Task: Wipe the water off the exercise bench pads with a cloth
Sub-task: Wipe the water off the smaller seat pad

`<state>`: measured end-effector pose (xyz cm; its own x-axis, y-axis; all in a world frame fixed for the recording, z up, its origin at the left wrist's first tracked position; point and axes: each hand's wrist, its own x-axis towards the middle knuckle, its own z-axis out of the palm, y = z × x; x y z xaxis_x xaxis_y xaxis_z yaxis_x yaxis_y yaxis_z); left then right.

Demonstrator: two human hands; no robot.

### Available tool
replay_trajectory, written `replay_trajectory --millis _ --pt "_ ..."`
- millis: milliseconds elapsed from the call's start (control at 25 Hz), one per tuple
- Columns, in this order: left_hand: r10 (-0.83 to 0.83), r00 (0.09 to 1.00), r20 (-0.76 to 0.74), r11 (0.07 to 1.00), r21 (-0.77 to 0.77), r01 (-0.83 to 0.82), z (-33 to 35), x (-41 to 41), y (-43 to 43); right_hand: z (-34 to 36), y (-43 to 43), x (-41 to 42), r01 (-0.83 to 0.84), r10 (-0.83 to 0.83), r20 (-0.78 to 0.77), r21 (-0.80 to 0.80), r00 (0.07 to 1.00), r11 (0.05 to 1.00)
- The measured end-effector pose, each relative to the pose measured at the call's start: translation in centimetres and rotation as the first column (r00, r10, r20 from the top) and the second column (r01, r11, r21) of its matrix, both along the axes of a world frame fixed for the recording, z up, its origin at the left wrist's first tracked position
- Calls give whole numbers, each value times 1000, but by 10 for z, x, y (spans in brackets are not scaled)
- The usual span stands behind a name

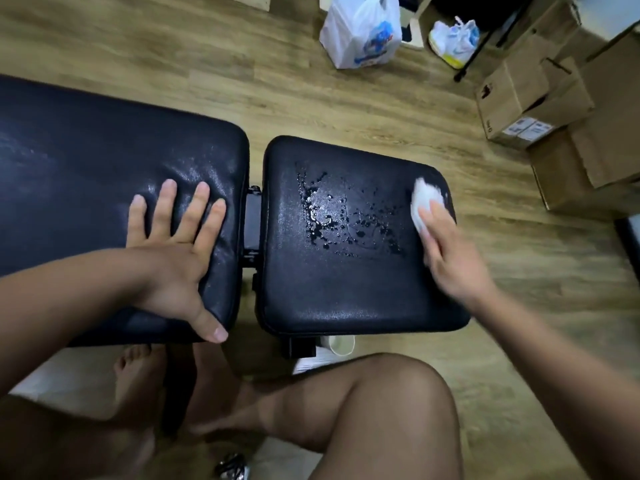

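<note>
Two black bench pads lie side by side with a narrow gap between them. The long left pad [86, 174] has my left hand [173, 251] pressed flat on it, fingers spread, holding nothing. The smaller right pad [329, 289] carries a patch of water drops [332, 216] across its middle. My right hand [450, 251] rests at that pad's right edge, pressing a crumpled white cloth [424, 199] onto the surface. The cloth sits to the right of the wet patch and looks blurred.
Black metal frame [252, 223] shows in the gap between the pads. Cardboard boxes [554, 109] stack at the right, a white plastic bag [360, 32] and a shoe [453, 39] lie on the wooden floor beyond. A paper cup [341, 344] stands under the right pad, by my bare knees.
</note>
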<state>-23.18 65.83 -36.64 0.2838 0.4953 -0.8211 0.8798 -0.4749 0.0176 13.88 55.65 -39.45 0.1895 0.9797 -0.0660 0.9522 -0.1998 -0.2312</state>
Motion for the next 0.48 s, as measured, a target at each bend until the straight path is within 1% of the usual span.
replay_trajectory --millis 40,120,160,200,280,360,440,480 --pt "13 1000 5 1000 -5 -13 -1 0 -1 3 -43 -12 2 -3 -23 -24 1000 1000" --pt "5 1000 6 1000 -14 -5 -4 -2 -1 11 -115 -33 16 -16 3 -90 1000 996" --pt "-3 1000 2 1000 -20 3 -6 -1 1 18 -127 -40 -1 2 17 -92 1000 996" --pt "-5 1000 -8 1000 -31 5 -6 0 2 18 -119 -37 -25 28 39 -70 999 997" --pt "-5 1000 -25 999 -32 4 -5 1 3 14 -65 -31 -77 79 126 -24 989 997" --pt "-33 999 -38 999 -14 32 -2 1 4 4 17 -18 -69 63 159 31 985 997" --pt "-25 999 -28 1000 -11 24 3 3 2 0 90 -7 70 -69 142 -5 988 998" --pt "-11 1000 -18 1000 -9 11 4 4 0 -1 110 -5 124 -122 116 -9 986 992"
